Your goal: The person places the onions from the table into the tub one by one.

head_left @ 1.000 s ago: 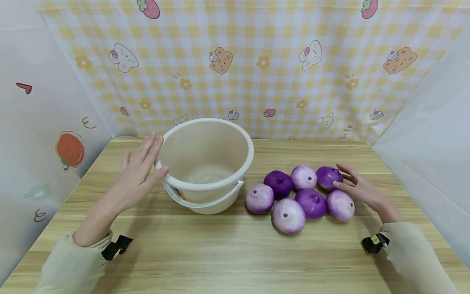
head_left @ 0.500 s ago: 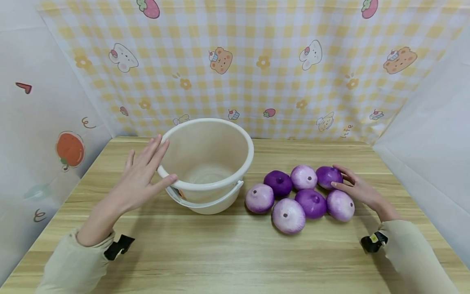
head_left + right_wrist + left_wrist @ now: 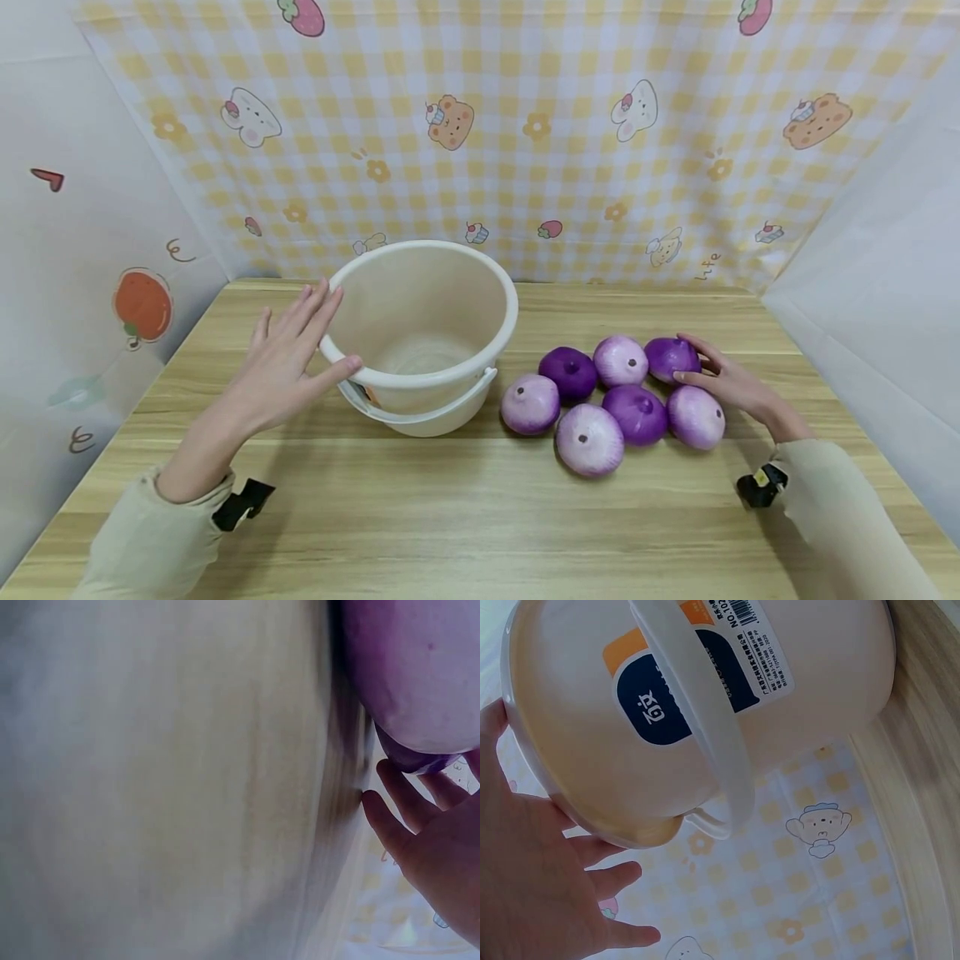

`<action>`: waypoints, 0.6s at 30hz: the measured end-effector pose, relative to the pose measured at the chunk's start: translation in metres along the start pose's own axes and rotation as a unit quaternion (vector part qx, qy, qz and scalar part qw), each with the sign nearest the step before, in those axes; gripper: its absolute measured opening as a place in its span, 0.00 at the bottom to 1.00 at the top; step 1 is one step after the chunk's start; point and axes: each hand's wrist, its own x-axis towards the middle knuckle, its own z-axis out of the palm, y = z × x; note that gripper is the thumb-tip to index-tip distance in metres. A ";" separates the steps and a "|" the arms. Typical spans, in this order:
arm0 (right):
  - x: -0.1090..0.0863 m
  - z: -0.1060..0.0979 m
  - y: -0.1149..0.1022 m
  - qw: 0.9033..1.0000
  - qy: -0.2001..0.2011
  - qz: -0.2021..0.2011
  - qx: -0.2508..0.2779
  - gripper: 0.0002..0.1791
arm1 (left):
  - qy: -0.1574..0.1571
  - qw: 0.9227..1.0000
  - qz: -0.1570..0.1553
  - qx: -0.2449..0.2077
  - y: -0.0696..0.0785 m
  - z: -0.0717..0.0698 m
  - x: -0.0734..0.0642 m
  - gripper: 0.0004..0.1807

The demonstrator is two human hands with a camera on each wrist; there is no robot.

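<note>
Head cam: R grip (image 3: 723,383) is curled round dark onion (image 3: 667,360), L grip (image 3: 288,367) spread wide against bucket (image 3: 420,382). My worry: lifting could roll pale onion (image 3: 695,417) just beside R grip, since they're packed close.

L wrist: bucket's cut off above L grip.

R wrist: pale onion mostly blocks dark onion; can't judge how firm R grip is.
</note>
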 end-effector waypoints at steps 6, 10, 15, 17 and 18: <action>0.003 0.000 -0.001 1.000 -0.005 -0.007 0.008 0.40 | -0.006 1.000 -0.011 0.008 0.001 -0.001 0.001 0.43; 0.005 0.000 0.001 1.000 -0.005 -0.007 0.013 0.42 | -0.013 1.000 -0.022 0.017 0.002 -0.003 0.000 0.44; 0.008 0.001 0.003 1.000 -0.001 -0.011 0.004 0.42 | -0.021 0.999 -0.034 0.026 0.002 -0.005 -0.001 0.44; 0.008 0.001 0.003 1.000 0.001 -0.011 0.003 0.42 | -0.024 0.999 -0.038 0.027 0.002 -0.006 -0.002 0.44; 0.008 0.001 0.003 1.000 0.003 -0.011 0.002 0.42 | -0.025 0.999 -0.039 0.027 0.002 -0.006 -0.002 0.44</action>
